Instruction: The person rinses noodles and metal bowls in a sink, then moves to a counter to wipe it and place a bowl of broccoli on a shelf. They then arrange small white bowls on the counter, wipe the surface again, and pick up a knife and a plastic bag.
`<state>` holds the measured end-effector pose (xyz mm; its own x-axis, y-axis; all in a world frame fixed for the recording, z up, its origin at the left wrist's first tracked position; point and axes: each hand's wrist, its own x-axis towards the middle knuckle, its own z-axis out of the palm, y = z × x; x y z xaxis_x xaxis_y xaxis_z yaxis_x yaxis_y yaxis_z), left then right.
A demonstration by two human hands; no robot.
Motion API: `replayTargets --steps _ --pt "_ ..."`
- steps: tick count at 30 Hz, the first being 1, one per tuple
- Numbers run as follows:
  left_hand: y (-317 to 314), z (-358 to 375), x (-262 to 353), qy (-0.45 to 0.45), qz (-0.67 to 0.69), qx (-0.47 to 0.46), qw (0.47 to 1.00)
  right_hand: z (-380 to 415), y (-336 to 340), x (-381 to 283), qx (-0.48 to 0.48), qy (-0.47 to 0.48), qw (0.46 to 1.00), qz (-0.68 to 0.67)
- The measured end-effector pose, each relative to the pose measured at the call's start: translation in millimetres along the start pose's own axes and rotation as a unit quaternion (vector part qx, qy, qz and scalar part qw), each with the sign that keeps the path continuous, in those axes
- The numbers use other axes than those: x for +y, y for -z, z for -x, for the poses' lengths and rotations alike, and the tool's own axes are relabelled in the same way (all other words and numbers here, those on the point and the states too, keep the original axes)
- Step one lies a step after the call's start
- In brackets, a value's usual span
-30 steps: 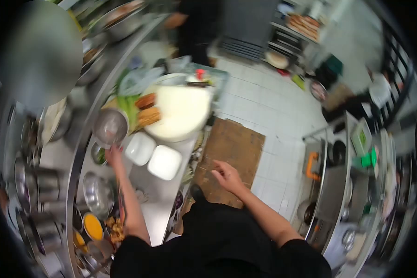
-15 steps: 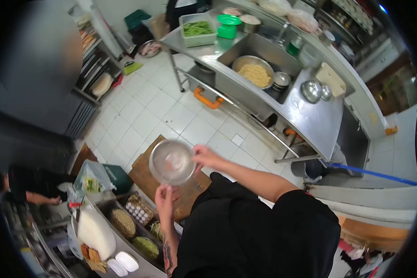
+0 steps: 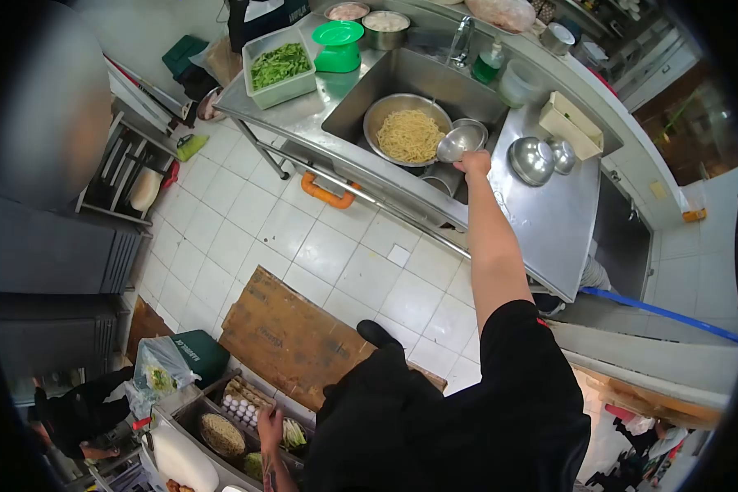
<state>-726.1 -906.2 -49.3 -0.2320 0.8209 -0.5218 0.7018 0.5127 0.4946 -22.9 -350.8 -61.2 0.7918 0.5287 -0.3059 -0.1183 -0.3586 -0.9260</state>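
Note:
My right hand is stretched out to the sink, its fingers closed on the rim of a small metal bowl. The bowl is tilted and overlaps the edge of a large metal basin standing in the sink. Pale yellow noodles fill that basin. Low at my other side, my left hand hangs loosely with thumb and fingers apart, beside a carton of white eggs and a container of cut pale-green vegetables.
A tub of chopped greens and a green scale stand left of the sink. Upturned metal bowls lie on the right counter. A brown board covers floor tiles. Another person is at lower left.
My right hand has carried the metal bowl from in front of me to the sink. My left hand has let go of it and dropped down beside the eggs. The view has shifted.

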Motion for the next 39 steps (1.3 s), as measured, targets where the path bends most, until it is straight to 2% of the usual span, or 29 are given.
replayTargets --steps 2,4,6,9,10,12,13,14,15,16,17,19,20,21,22,23,24,25,27,28,29,31,33,34,35,36,37,38,39 --pt "9.5 29.2 -22.1 0.110 -0.107 -0.061 0.986 -58.0 -9.3 30.3 0.010 0.034 0.995 0.090" --pt "-8.1 65.2 -116.1 0.175 -0.092 -0.010 0.980 -74.8 -12.4 27.9 0.029 0.103 0.969 0.221" --pt "17.5 90.5 -46.8 0.256 -0.113 -0.022 0.960 -94.3 -12.7 12.5 0.142 0.186 0.915 0.328" --pt "-0.4 121.1 -149.3 0.174 -0.111 0.035 0.978 -126.7 -11.4 -13.3 0.161 0.254 0.869 0.392" --pt "-0.1 120.3 -155.7 0.180 -0.114 0.029 0.977 -98.7 -15.3 -35.1 0.163 0.240 0.884 0.368" --pt "4.6 106.8 -157.5 0.310 -0.015 0.010 0.951 -45.5 -24.2 -47.9 0.081 0.301 0.896 0.315" --pt "8.6 97.0 -135.4 0.310 -0.014 0.005 0.951 9.4 -22.9 -61.0 -0.070 0.276 0.920 0.270" --pt "16.5 84.5 -75.9 0.314 0.058 0.007 0.947 29.6 -35.6 -17.4 -0.081 0.440 0.876 0.178" --pt "18.0 74.2 -38.7 0.318 0.134 0.012 0.939 110.1 -36.1 -25.6 -0.219 0.189 0.944 0.156" --pt "12.5 68.4 -34.0 0.319 0.141 0.016 0.937 171.4 -50.4 10.1 -0.215 0.368 0.902 0.071" --pt "4.4 64.1 -36.2 0.253 0.168 0.038 0.952 234.4 -64.7 51.9 -0.322 0.166 0.932 -0.001" --pt "-13.4 59.6 -46.9 0.177 0.244 0.075 0.951 393.5 -79.7 111.2 -0.485 0.060 0.872 -0.044" --pt "-21.7 63.7 -50.7 0.171 0.296 0.094 0.935 471.3 -75.9 114.1 -0.577 0.134 0.804 0.046" --pt "-14.1 68.2 -33.6 0.109 0.200 0.100 0.968 529.0 -66.5 113.4 -0.695 0.164 0.697 0.063" --pt "-5.2 73.1 -15.3 0.121 0.155 0.104 0.975 569.6 -57.3 83.6 -0.767 0.199 0.608 0.053" --pt "-10.3 78.4 -23.2 0.104 0.179 0.140 0.968 608.1 -47.2 63.2 -0.836 0.227 0.498 0.038" --pt "-2.0 91.6 -7.2 0.111 0.127 0.180 0.969 638.6 -47.7 66.9 -0.851 0.292 0.435 0.045" --pt "-1.3 105.5 -14.2 0.143 0.184 0.194 0.953 667.9 -53.1 70.9 -0.861 0.354 0.363 0.039" --pt "-10.3 135.1 -27.9 0.190 0.247 0.262 0.913 703.4 -73.5 82.5 -0.877 0.361 0.316 0.027" --pt "-21.2 147.6 -45.9 0.190 0.239 0.317 0.898 712.1 -97.6 106.1 -0.861 0.427 0.275 0.020" --pt "-36.8 156.3 -63.6 0.184 0.225 0.363 0.885 715.9 -115.4 125.9 -0.868 0.397 0.288 0.082" --pt "-38.9 174.3 -57.1 0.225 0.301 0.441 0.815 684.4 -166.7 191.3 -0.821 0.432 0.276 0.253" --pt "-21.9 184.7 -71.4 0.236 0.361 0.493 0.755 601.5 -225.5 263.6 -0.730 0.580 0.190 0.308" --pt "-21.1 194.3 -80.3 0.270 0.376 0.512 0.724 576.2 -229.3 265.8 -0.660 0.560 0.171 0.470" --pt "-16.7 204.9 -88.5 0.306 0.388 0.529 0.690 557.6 -239.3 267.1 -0.597 0.543 0.096 0.582" --pt "1.5 218.3 -97.7 0.324 0.333 0.575 0.674 550.2 -259.7 277.6 -0.539 0.395 -0.015 0.744" --pt "-1.2 229.4 -126.0 0.351 0.299 0.622 0.633 548.8 -248.3 259.7 -0.583 0.239 0.195 0.752" --pt "19.8 250.9 -134.8 0.416 0.313 0.622 0.585 537.6 -245.3 262.4 -0.607 0.112 0.348 0.706" --pt "31.4 273.0 -154.4 0.422 0.273 0.674 0.541 565.0 -252.5 253.7 -0.611 0.127 0.329 0.708"
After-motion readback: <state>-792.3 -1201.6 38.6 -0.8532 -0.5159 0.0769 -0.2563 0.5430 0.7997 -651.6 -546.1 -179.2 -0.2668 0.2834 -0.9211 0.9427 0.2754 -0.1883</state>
